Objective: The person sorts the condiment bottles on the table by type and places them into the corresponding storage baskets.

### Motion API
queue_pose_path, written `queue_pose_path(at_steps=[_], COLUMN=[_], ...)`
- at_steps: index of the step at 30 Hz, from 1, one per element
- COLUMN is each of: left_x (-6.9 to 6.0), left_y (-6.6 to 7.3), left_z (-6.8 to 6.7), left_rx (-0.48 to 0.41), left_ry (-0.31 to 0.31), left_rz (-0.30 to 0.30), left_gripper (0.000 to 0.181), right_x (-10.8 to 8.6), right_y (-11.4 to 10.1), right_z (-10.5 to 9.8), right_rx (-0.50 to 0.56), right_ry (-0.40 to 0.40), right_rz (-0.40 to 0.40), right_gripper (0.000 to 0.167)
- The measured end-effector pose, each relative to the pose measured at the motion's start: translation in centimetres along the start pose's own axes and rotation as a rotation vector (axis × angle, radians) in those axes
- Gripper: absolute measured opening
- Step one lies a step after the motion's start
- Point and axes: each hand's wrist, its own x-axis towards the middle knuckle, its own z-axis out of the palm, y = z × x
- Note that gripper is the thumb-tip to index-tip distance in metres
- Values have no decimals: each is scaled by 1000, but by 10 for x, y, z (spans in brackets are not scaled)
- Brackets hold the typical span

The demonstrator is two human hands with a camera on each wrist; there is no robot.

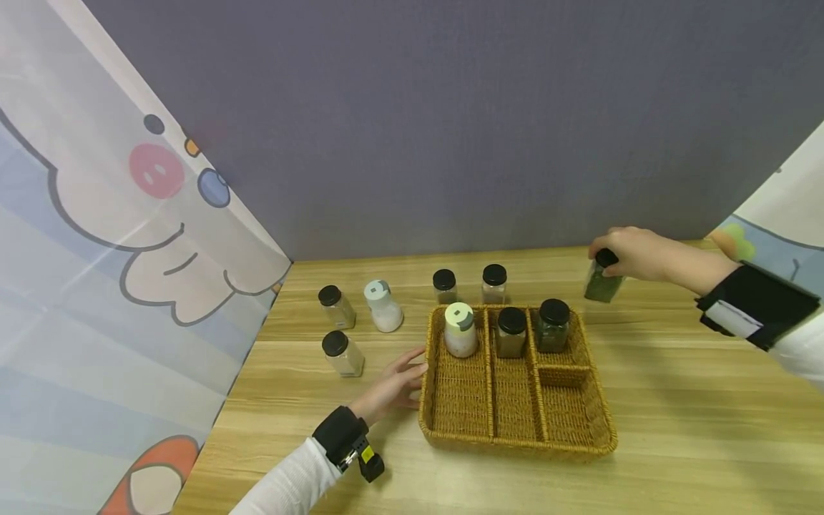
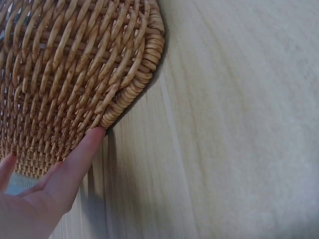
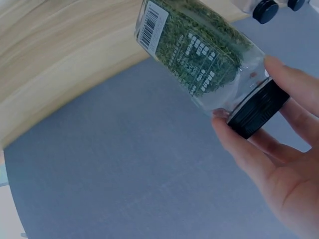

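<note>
The right hand pinches a clear jar of green herbs near its black lid, to the right of the wicker basket. In the right wrist view the herb jar is tilted, with the fingers and thumb of the right hand around its neck and lid. The left hand rests against the basket's left side; in the left wrist view the left hand has its fingers extended along the weave. The basket holds a pale-green-capped shaker and two black-lidded jars, one brown, one dark.
Left of the basket stand two black-lidded jars and a white-capped shaker. Two more black-lidded jars stand behind it. A grey panel rises at the table's back edge.
</note>
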Motion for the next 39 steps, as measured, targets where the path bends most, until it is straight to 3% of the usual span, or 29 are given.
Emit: queue_pose_path(at_steps=[8, 16, 28, 31, 39], left_x=[1, 3, 1, 3, 15], left_y=[-1, -3, -6, -9, -25], left_z=[0, -1, -5, -7, -19], left_rx=[4, -13, 47, 40, -14], left_ry=[1, 7, -31, -40, -16], left_rz=[-5, -3, 23, 31, -17], left_gripper=[60, 63, 72, 71, 69], right_x=[-6, -13, -25, -26, -32], right_y=[-9, -19, -42, -47, -56], right_z=[-4, -6, -4, -3, 1], right_rx=[-15, -15, 1, 4, 17], right_ry=[-25, 10, 38, 27, 35], right_rz=[-27, -66, -155, -167, -195], right_gripper=[30, 29, 28, 28, 30])
